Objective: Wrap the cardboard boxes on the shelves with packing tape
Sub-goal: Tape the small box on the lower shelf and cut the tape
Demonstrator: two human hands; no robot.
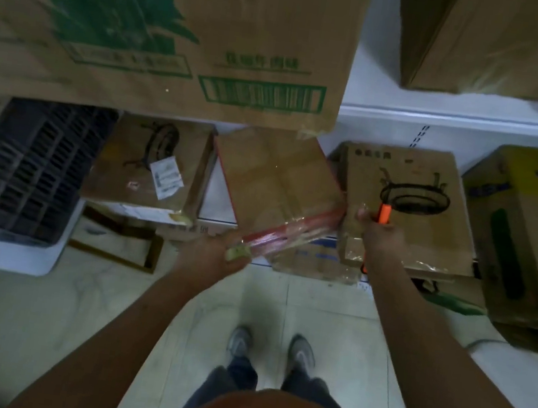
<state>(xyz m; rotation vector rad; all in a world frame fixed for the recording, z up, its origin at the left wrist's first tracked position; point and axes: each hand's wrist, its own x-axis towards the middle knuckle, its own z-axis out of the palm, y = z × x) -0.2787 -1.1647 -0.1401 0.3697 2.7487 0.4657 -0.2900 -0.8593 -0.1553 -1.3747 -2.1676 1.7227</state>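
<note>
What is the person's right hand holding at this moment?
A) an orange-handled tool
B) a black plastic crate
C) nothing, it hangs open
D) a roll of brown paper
A: the right hand has its fingers curled round an orange-handled tool, held over the cardboard box with the black ring drawing.

The scene is dim and soft, with faint blur throughout. Weak glare glints on the tape-wrapped box (279,191) and the plastic over the large printed box (168,27); the wide lens bends the white shelf (462,122) edge, and the bottom corners darken.
</note>
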